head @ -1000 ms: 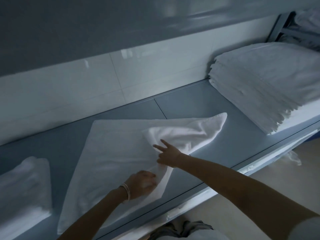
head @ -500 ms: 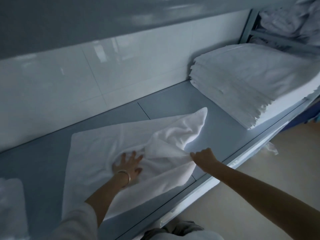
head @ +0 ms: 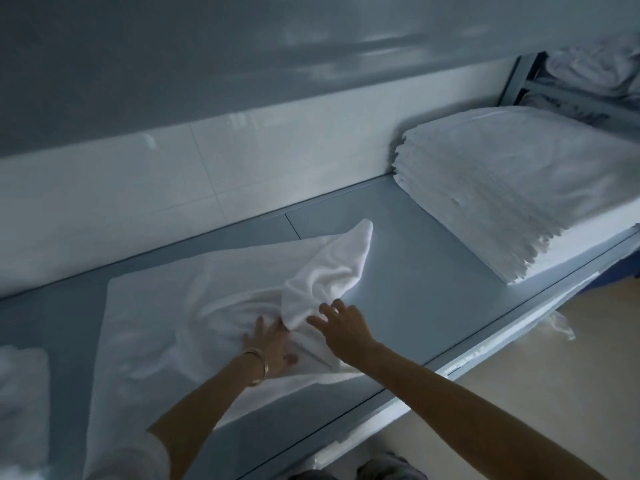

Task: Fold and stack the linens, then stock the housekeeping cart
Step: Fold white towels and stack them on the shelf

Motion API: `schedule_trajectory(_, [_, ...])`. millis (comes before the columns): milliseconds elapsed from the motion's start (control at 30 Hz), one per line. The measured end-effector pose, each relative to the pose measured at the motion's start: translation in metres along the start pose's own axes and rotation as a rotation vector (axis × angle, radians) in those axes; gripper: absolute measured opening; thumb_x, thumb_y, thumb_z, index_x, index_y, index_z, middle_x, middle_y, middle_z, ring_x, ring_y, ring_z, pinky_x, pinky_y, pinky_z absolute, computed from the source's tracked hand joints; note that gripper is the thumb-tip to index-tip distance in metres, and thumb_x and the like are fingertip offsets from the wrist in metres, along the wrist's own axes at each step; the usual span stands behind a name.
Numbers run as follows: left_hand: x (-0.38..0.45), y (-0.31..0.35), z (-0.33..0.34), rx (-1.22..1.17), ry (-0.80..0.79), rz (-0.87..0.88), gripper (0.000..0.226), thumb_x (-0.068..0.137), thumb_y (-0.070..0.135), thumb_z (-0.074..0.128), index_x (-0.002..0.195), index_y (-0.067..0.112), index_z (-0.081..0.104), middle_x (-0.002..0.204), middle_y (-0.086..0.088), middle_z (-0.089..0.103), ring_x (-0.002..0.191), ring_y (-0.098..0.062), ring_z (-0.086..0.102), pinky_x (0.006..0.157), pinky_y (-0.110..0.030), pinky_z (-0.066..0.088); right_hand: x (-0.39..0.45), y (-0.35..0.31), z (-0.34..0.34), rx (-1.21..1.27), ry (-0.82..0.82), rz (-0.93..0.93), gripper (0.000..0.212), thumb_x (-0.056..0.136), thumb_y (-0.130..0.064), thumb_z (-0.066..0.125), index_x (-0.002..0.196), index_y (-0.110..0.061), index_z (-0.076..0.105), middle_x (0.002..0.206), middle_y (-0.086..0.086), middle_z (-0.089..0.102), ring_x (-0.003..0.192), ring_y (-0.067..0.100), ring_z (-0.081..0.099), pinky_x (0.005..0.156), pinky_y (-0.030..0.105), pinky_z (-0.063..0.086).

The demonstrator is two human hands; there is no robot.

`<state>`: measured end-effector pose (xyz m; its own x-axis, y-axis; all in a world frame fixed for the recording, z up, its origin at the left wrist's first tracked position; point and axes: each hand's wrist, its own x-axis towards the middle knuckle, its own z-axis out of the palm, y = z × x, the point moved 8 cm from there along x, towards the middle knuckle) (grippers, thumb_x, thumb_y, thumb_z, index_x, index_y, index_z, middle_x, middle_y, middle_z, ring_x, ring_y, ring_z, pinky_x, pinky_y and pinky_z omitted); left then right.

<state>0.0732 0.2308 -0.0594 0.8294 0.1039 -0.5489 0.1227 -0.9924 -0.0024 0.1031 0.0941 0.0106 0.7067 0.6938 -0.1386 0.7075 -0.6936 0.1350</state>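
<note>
1. One white terry-cloth towel [head: 166,306] lies spread across the lower middle of the frame on the grey-blue tabletop [head: 408,271]. Its right part is bunched into a rumpled ridge that tapers to a corner pointing toward the upper right.
2. One tall stack of folded white linens [head: 512,188] sits at the right of the frame on the same tabletop, well apart from the spread towel. Its layers are too many and too blurred to count.
3. One more folded white cloth [head: 20,393] shows at the lower left edge, cut off by the frame.
4. One grey metal rack [head: 540,84] stands in the upper right corner, holding a heap of crumpled white laundry [head: 595,64].
5. Two bare arms reach up from the bottom edge, both ending at the towel's bunched middle.
6. The left hand [head: 270,348] lies palm down on the towel, forearm running in from the lower left. Its fingers are straight and spread apart, pressing flat on the cloth, gripping nothing. A metal bangle [head: 258,365] circles this wrist.
7. The right hand [head: 343,323] comes in from the lower right along a long extended forearm. Its fingers are splayed and fairly straight, at the near end of the rumpled ridge. They appear to touch the fabric, though I cannot tell how firmly. No fold is pinched between them.
8. A white tiled wall [head: 173,174] runs behind the tabletop, and a beige floor [head: 554,393] shows at the lower right.
</note>
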Motion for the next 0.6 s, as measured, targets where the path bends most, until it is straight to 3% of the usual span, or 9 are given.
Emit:
schedule_trajectory(67, [-0.015,0.026,0.02,0.096,-0.048,0.027,0.093,0.087,0.059,0.049,0.15,0.024,-0.009,0.157,0.005,-0.012,0.142,-0.04,-0.011,0.112,-0.059,0.017,0.013,-0.007,0.003,0.024,-0.047,-0.091,0.063,0.06,-0.022,0.082,0.118,-0.039,0.062,0.124,0.001,0.059,0.109,0.035,0.057,0.073,0.045,0.054])
schedule_trajectory(133, [-0.024,0.037,0.032,0.128,-0.074,0.011,0.105,0.082,0.06,0.056,0.149,0.021,-0.015,0.156,0.004,-0.019,0.141,-0.041,-0.016,0.111,-0.061,0.013,0.023,-0.005,0.017,-0.021,-0.131,-0.135,0.051,0.086,-0.021,0.063,0.132,-0.037,0.049,0.145,0.001,0.038,0.127,0.04,0.037,0.091,0.053,0.044])
schedule_trajectory(167, [-0.027,0.038,0.034,0.11,-0.084,0.003,0.11,0.079,0.06,0.06,0.149,0.021,-0.015,0.156,0.004,-0.022,0.141,-0.04,-0.018,0.111,-0.061,0.012,0.024,0.001,0.019,-0.027,-0.113,-0.122,0.039,0.088,-0.023,0.061,0.125,-0.034,0.056,0.14,0.001,0.043,0.12,0.039,0.045,0.087,0.046,0.047])
schedule_trajectory(233, [-0.029,0.038,0.036,0.074,-0.103,-0.009,0.116,0.075,0.059,0.066,0.149,0.023,-0.016,0.155,0.004,-0.025,0.141,-0.037,-0.021,0.11,-0.063,0.01,0.024,0.016,0.015,-0.035,-0.051,-0.117,0.024,0.059,-0.026,0.086,0.078,-0.029,0.072,0.093,-0.001,0.066,0.067,0.024,0.066,0.048,0.025,0.048])
schedule_trajectory(267, [-0.03,0.038,0.036,0.067,-0.12,-0.017,0.118,0.073,0.058,0.068,0.148,0.023,-0.016,0.155,0.003,-0.026,0.141,-0.036,-0.022,0.11,-0.063,0.01,0.026,0.029,0.025,-0.013,-0.046,-0.101,0.033,0.037,-0.024,0.092,0.059,-0.027,0.067,0.069,-0.004,0.062,0.043,0.017,0.058,0.035,0.018,0.038])
schedule_trajectory(333, [-0.027,0.039,0.034,0.061,-0.158,-0.035,0.123,0.069,0.056,0.073,0.149,0.023,-0.016,0.154,0.002,-0.027,0.141,-0.036,-0.022,0.109,-0.064,0.011,0.024,0.079,0.018,0.062,0.09,0.038,0.041,0.024,-0.019,0.092,0.054,-0.023,0.064,0.059,-0.002,0.057,0.029,0.015,0.049,0.028,0.017,0.032])
schedule_trajectory(400, [-0.019,0.043,0.026,0.055,-0.189,-0.034,0.128,0.066,0.055,0.076,0.149,0.022,-0.016,0.154,0.0,-0.028,0.141,-0.037,-0.021,0.11,-0.064,0.012,0.005,0.136,0.007,0.081,0.122,0.175,0.035,0.055,-0.017,0.086,0.085,-0.015,0.069,0.081,0.006,0.061,0.046,0.023,0.061,0.04,0.029,0.047])
schedule_trajectory(467, [-0.004,0.048,0.013,0.03,-0.189,-0.06,0.128,0.066,0.052,0.078,0.148,0.024,-0.017,0.154,0.001,-0.028,0.141,-0.037,-0.019,0.11,-0.065,0.014,-0.019,0.205,0.025,0.144,0.064,0.39,0.034,0.092,-0.012,0.051,0.125,-0.012,0.05,0.116,0.011,0.054,0.088,0.031,0.066,0.073,0.04,0.052])
schedule_trajectory(600, [0.02,0.065,-0.011,-0.01,-0.22,-0.098,0.138,0.059,0.045,0.085,0.146,0.033,-0.021,0.151,0.003,-0.034,0.14,-0.037,-0.023,0.107,-0.069,0.014,-0.07,0.299,0.07,0.283,-0.129,0.634,0.036,0.096,-0.01,0.036,0.132,-0.006,0.037,0.127,0.015,0.053,0.117,0.032,0.055,0.094,0.037,0.045])
